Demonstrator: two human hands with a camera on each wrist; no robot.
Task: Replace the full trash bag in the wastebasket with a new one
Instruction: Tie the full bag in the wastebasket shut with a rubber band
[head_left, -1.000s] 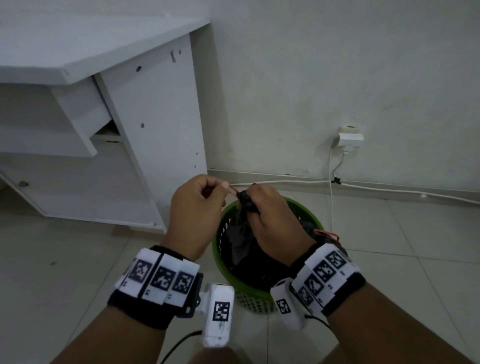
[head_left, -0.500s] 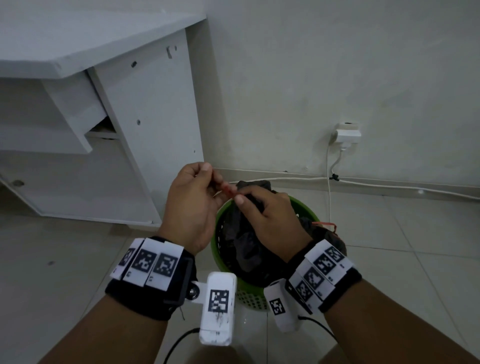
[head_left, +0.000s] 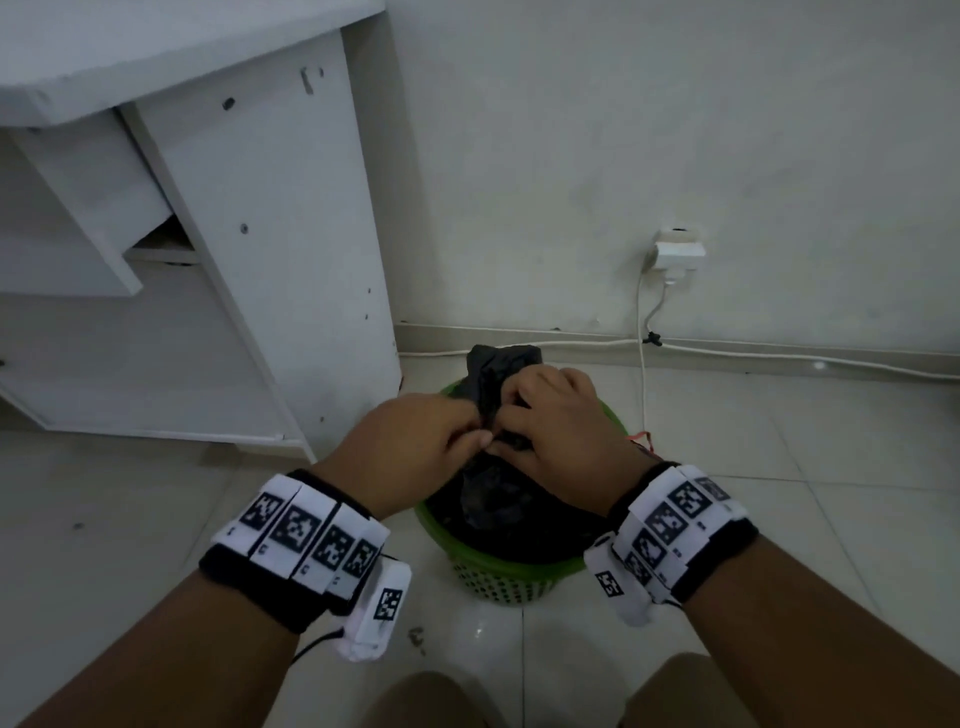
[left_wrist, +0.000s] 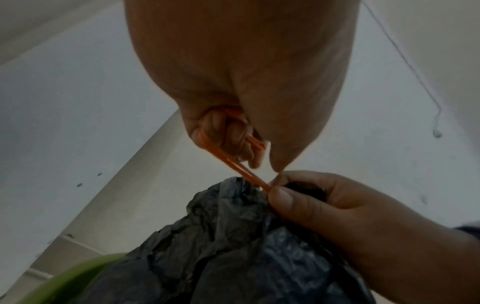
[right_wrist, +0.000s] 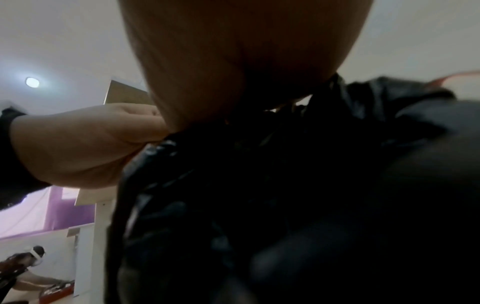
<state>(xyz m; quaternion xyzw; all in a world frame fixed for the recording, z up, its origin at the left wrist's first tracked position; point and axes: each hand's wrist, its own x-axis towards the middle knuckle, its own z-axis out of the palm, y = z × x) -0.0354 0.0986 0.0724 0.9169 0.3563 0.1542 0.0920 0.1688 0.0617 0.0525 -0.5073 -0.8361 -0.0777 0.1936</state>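
A green wastebasket (head_left: 498, 574) stands on the tiled floor with a full black trash bag (head_left: 493, 499) in it. The bag's gathered neck (head_left: 488, 369) sticks up between my hands. My left hand (head_left: 415, 441) has an orange rubber band (left_wrist: 241, 168) looped round its curled fingers and stretched toward the neck. My right hand (head_left: 561, 415) grips the bunched neck (left_wrist: 233, 197), its thumb pressed against the band's far end. In the right wrist view the black bag (right_wrist: 311, 185) fills the frame, and my left hand (right_wrist: 85, 142) shows at the left.
A white desk's side panel (head_left: 270, 234) stands just left of the basket. A white wall socket (head_left: 678, 254) with a cable (head_left: 644, 332) running along the skirting is behind it. Another orange band (head_left: 641, 439) lies at the basket's right rim. Tiled floor lies open to the right.
Both hands have dropped closer together onto the bag's neck. The band, earlier pulled out to the left of the neck, is now drawn right against it.
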